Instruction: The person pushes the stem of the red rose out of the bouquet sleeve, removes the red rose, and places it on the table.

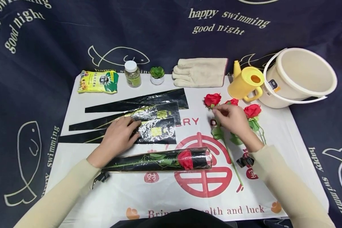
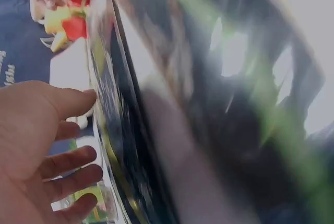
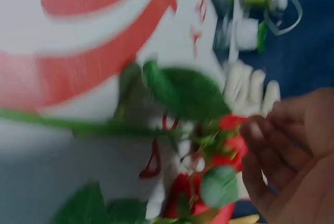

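Note:
My left hand lies over black clear-fronted flower sleeves on the table, its fingers spread and relaxed. In the left wrist view, the thumb reaches the edge of the sleeves. Nearer me, a red rose lies inside another black sleeve. My right hand is over the loose roses at the right, with loosely bent fingers. Its fingertips are right at the head of the leftmost rose, whose green stem runs away from the hand. Two other roses lie beside it.
Along the back stand a yellow-green packet, a white-lidded jar, a small potted succulent and cream work gloves. A yellow watering can and a cream bucket stand at the back right.

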The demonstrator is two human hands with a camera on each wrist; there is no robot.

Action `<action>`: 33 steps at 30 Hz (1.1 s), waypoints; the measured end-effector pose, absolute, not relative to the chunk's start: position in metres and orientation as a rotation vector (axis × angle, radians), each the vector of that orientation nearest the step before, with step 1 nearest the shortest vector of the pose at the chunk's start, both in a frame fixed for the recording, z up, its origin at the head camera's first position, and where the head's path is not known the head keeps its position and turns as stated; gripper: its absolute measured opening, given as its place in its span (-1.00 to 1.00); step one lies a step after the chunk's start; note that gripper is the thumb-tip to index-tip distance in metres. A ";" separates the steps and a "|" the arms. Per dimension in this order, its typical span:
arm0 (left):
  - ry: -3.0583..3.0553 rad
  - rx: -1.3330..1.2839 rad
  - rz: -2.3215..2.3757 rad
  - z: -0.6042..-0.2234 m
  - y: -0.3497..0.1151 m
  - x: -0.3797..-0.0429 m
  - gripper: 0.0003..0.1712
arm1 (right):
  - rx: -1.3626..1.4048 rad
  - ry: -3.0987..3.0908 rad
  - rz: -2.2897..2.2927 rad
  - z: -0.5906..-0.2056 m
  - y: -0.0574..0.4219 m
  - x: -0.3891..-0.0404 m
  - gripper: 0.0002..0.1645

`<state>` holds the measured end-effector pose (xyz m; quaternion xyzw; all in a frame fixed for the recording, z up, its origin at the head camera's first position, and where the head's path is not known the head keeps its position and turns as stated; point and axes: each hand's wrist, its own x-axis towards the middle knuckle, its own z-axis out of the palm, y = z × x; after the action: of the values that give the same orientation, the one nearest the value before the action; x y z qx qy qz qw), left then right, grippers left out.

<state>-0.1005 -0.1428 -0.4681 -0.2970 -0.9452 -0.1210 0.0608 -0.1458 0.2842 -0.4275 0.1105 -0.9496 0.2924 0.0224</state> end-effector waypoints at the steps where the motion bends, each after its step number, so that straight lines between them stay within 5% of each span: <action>1: -2.842 -0.932 -0.414 -0.467 -0.140 -0.093 -0.41 | 0.417 -2.947 0.931 -0.425 0.281 -0.139 -0.72; 13: -2.842 -1.384 -0.419 -0.475 -0.109 -0.017 -0.20 | 1.418 -2.917 0.788 -0.426 0.228 -0.055 -0.30; 33: -2.833 -1.352 -0.551 -0.473 -0.111 -0.045 -0.38 | 1.327 -2.834 0.748 -0.443 0.216 -0.063 -0.49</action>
<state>-0.0450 -0.1108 -0.4726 -0.4242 -0.8886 -0.1729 -0.0227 -0.0627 0.2161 -0.4425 0.4122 -0.8802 0.2322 -0.0380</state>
